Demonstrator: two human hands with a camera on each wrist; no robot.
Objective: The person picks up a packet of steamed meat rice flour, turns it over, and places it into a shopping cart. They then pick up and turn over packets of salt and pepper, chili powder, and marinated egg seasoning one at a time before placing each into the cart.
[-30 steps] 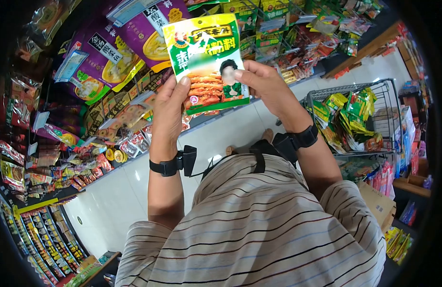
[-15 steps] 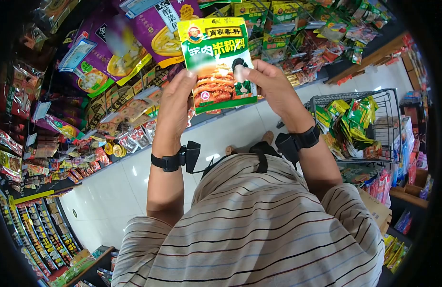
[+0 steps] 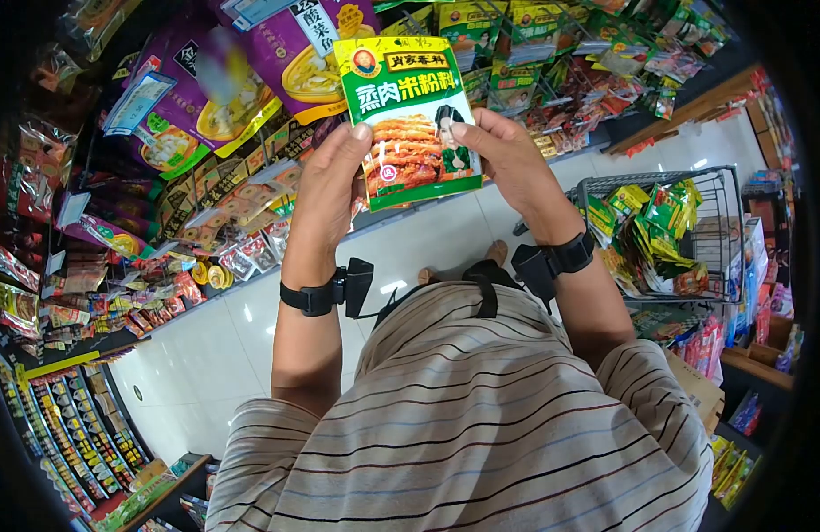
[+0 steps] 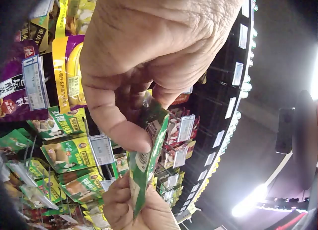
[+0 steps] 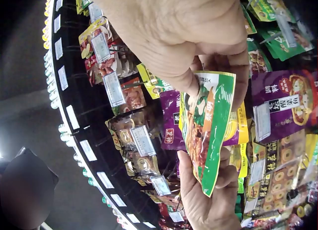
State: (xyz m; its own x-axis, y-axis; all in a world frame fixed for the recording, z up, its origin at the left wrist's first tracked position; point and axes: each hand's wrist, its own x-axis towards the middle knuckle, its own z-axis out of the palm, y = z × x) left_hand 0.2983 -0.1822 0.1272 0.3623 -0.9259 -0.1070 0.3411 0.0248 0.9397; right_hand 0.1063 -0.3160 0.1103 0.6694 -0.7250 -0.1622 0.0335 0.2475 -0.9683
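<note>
A green and yellow seasoning packet [image 3: 414,115], printed with a meat dish and a portrait, is held up flat between both hands in the head view. My left hand [image 3: 328,182] pinches its left edge, thumb on the printed front. On the opposite edge my right hand [image 3: 509,160] grips it the same way, the thumb beside the portrait. From the left wrist the packet [image 4: 149,160] shows nearly edge-on, fingers behind it. Its green lower border and picture face the right wrist view, where the packet [image 5: 211,126] spans the two hands.
Purple pouches [image 3: 317,62] and price tags [image 3: 139,102] hang on the rack ahead, with green packets [image 3: 516,84] to their right. A wire shopping cart [image 3: 720,230] holding several green and yellow packets stands at right. Pale tiled floor [image 3: 223,346] lies below.
The packet and both hands have shifted slightly to the right in the head view. Both hands have kept hold of it throughout, and its front print shows more clearly now.
</note>
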